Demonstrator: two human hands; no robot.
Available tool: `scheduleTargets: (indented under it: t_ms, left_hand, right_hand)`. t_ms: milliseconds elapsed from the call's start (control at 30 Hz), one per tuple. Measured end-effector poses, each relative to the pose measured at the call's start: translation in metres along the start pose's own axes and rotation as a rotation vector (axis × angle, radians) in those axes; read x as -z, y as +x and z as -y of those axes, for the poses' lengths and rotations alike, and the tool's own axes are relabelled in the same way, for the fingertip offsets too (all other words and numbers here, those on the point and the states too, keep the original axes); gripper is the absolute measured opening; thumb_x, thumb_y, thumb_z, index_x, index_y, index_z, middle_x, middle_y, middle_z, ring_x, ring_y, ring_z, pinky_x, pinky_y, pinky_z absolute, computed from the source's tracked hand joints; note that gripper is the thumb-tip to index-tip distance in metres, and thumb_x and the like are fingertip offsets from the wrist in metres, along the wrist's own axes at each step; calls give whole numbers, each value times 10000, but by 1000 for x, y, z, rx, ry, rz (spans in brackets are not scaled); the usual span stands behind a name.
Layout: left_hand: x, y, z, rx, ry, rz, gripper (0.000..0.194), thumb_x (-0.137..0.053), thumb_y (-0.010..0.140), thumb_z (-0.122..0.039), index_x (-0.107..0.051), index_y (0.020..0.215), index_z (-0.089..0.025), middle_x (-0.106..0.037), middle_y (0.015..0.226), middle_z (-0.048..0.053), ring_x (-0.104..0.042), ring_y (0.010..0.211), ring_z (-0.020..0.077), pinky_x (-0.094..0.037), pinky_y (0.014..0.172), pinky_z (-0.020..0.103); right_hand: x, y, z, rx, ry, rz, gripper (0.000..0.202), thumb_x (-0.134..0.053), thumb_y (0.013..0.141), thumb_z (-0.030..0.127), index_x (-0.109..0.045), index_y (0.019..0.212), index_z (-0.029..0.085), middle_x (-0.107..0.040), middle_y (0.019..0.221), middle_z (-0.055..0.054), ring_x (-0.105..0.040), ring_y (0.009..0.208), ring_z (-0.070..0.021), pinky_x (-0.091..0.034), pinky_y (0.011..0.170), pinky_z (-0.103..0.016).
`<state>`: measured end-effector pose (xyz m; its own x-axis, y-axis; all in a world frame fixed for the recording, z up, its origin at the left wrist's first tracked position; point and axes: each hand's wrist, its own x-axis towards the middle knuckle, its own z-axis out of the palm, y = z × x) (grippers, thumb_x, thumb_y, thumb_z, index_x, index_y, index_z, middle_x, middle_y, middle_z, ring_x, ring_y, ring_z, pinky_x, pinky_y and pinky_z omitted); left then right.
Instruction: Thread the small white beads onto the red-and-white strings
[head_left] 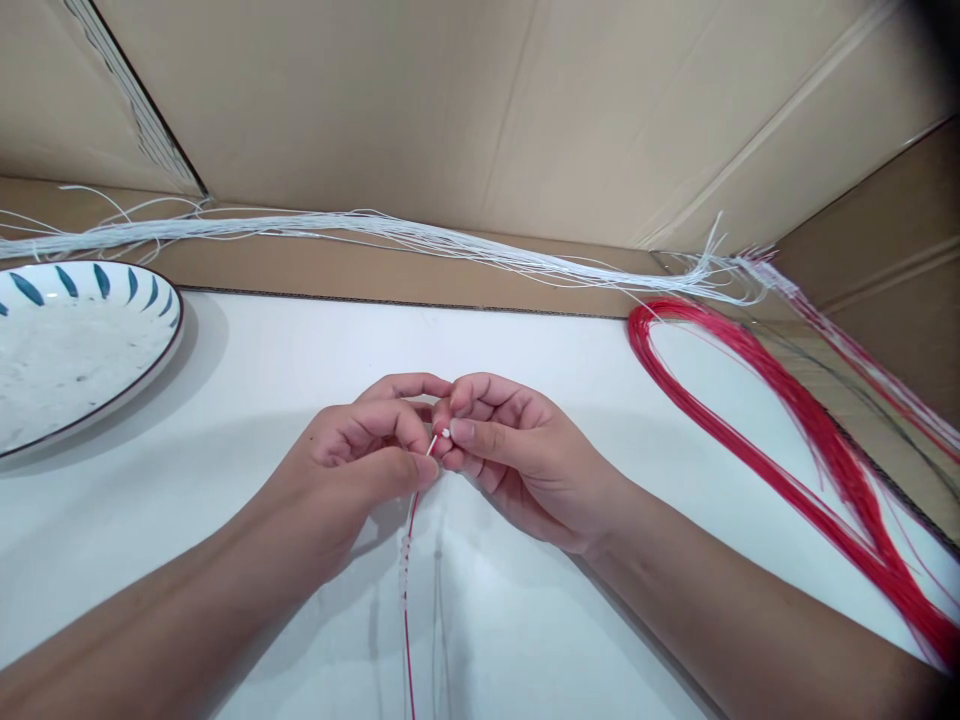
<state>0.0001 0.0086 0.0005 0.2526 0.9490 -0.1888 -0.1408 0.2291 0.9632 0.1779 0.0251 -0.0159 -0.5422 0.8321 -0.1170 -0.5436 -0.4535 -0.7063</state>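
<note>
Left hand (360,455): closed in a pinch on the red thread (409,600), thumb and forefinger just under its tip.
Right hand (499,445): closed narrow on a small white bead (445,433), held at the fingertips, touching the tip of the thread.
Thread, place: in front of the plate (82,350), to the right of it, above the white table (525,350).
Thread, long axis: from the pinch straight down toward the body, tip slanted up and right, toward the bead.
Beads already on thread (405,570): a few pale ones, below the left hand; number not clear.
Nearer hand: both at the tip; bead lies right of the tip, almost no gap.
Red bundle (787,440): a loop, far right of the plate.
White bundle (375,228): behind the plate, along the cardboard wall (450,110).
</note>
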Motion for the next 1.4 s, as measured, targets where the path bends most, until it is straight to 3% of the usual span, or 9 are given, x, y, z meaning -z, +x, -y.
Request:
scheduleTargets:
  t_ms: [133,300,667,1167,1400]
  left_hand:
    - [-2,1,-1,33,-11,-46,135,-698,684,-215,-663,554,-204,-660,1156,63,-463,1349,370,-428,1025,507]
    - [-2,2,-1,45,-21,-33,150,-698,685,-210,-649,544,-191,-664,1164,53,-481,1328,350,-430,1014,478]
    - [4,-2,-1,32,-4,119,180,-725,786,-199,-665,620,-238,-612,1192,14,-358,1458,213,-465,980,278]
    - [5,-2,2,3,24,127,211,-708,833,-194,-655,634,-243,-607,1263,-15,-408,1440,198,-454,1055,314]
    - [3,-4,5,-9,99,46,230,-732,838,-215,-635,630,-215,-581,1363,-15,-521,1354,240,-512,967,333]
  right_hand:
    - [-1,-1,0,-16,35,-27,90,-786,835,94,-728,874,150,-764,865,-13,-739,770,-71,-600,794,-153]
    - [0,-1,0,-12,62,-41,112,-782,820,50,-725,858,139,-767,838,-15,-753,764,-80,-606,775,-147]
    - [1,-1,-1,2,89,-23,107,-761,840,25,-724,870,120,-760,831,-12,-735,728,-70,-617,724,-138]
    - [1,-1,0,7,49,-20,132,-746,838,10,-722,873,135,-756,818,-5,-714,696,-59,-598,697,-139]
    - [-2,-2,-1,29,10,-39,175,-740,811,-20,-718,867,144,-759,828,-6,-709,730,-69,-592,725,-159]
